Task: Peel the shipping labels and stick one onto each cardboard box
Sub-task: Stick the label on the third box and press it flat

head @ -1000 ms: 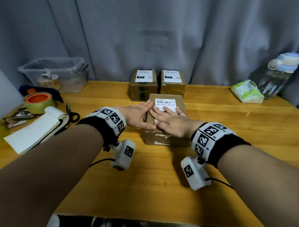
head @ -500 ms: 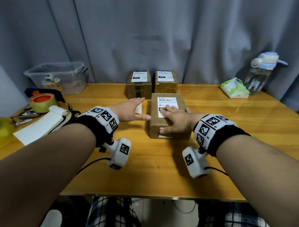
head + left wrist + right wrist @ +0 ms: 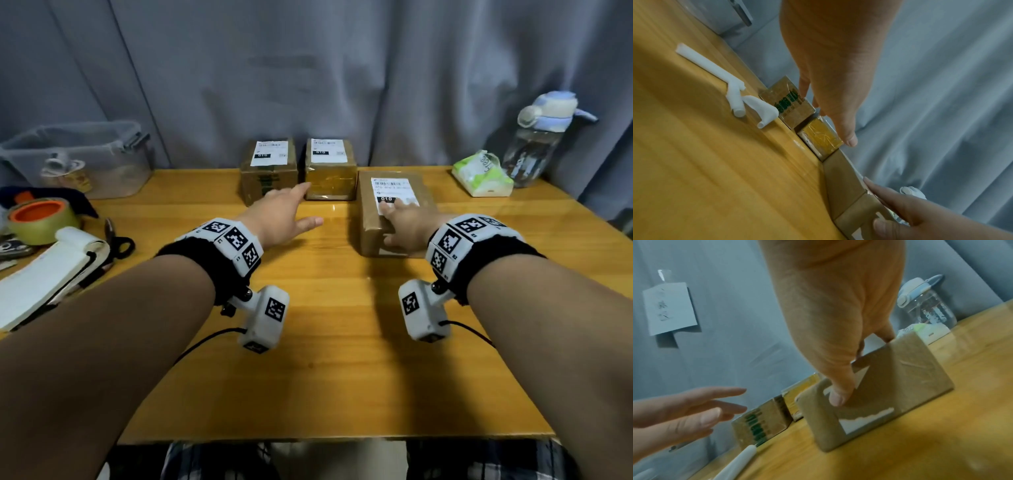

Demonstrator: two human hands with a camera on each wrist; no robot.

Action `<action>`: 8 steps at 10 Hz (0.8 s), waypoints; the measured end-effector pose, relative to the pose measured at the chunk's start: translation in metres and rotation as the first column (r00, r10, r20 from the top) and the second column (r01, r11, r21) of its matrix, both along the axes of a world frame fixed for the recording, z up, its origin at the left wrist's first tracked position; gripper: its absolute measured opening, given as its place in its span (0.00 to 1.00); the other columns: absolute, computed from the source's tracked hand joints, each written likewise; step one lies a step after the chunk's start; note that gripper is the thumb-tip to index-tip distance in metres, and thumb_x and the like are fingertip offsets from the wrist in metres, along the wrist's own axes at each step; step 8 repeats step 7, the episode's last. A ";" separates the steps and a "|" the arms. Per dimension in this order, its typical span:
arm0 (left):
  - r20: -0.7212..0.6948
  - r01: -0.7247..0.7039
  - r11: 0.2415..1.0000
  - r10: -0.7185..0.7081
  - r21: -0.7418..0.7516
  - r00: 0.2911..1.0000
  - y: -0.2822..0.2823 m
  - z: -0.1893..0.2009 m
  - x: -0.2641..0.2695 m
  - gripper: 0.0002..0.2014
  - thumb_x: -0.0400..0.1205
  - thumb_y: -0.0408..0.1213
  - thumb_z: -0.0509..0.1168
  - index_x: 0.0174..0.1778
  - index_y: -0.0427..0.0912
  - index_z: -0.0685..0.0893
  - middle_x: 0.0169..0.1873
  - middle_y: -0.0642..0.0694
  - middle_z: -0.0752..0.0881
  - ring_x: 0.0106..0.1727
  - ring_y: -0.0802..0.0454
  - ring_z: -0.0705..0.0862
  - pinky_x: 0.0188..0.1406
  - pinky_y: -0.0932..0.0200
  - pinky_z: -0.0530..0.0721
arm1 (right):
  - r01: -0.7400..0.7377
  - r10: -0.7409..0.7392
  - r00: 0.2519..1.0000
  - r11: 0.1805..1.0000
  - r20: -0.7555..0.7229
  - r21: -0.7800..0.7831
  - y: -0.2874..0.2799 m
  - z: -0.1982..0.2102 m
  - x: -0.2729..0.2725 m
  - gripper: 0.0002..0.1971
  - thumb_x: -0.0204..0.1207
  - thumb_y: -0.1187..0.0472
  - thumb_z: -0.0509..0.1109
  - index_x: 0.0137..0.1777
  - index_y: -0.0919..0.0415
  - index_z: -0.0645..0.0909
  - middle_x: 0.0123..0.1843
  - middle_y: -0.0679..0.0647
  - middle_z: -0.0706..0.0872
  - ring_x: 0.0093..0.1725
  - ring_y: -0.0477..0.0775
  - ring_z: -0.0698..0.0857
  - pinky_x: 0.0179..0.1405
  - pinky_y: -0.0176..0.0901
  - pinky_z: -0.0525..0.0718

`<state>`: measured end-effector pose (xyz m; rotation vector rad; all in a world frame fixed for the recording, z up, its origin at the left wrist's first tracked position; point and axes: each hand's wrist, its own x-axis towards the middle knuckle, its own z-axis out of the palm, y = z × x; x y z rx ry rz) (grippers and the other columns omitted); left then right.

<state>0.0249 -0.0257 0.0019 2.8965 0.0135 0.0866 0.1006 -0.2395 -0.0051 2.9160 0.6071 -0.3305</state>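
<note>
While thumb grips side, fingers (image 3: 394,207) press box (image 3: 373,226) top.

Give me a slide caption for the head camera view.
Right hand grips the third labelled box beside two others; left hand hovers open.

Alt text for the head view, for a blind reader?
A right hand holds a labelled cardboard box on a wooden table, beside two other labelled boxes at the back edge. The open left hand hovers nearby.
</note>
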 end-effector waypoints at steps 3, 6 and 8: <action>0.155 -0.054 0.999 0.052 0.005 0.987 0.021 -0.003 0.057 0.30 0.82 0.53 0.59 0.78 0.44 0.64 0.74 0.41 0.73 0.77 0.42 0.67 0.76 0.45 0.67 | 0.081 -0.085 0.995 0.994 0.046 0.076 0.016 -0.003 0.062 0.37 0.81 0.65 0.61 0.83 0.44 0.47 0.84 0.56 0.55 0.83 0.63 0.57 0.80 0.69 0.56; 0.178 -0.083 0.997 0.082 -0.001 0.981 0.044 -0.003 0.083 0.25 0.82 0.50 0.59 0.75 0.45 0.69 0.70 0.43 0.76 0.73 0.44 0.71 0.73 0.45 0.71 | 0.096 -0.106 0.989 0.991 0.103 0.098 0.037 0.006 0.080 0.27 0.74 0.64 0.64 0.74 0.52 0.68 0.71 0.60 0.75 0.70 0.65 0.74 0.70 0.61 0.70; 0.206 -0.086 0.996 0.089 -0.023 0.975 0.046 0.003 0.081 0.24 0.83 0.49 0.59 0.74 0.45 0.70 0.70 0.43 0.77 0.73 0.43 0.70 0.73 0.45 0.71 | 0.103 -0.118 0.987 0.985 0.109 0.136 0.040 0.014 0.074 0.24 0.74 0.61 0.64 0.71 0.50 0.72 0.71 0.60 0.76 0.72 0.65 0.72 0.75 0.63 0.66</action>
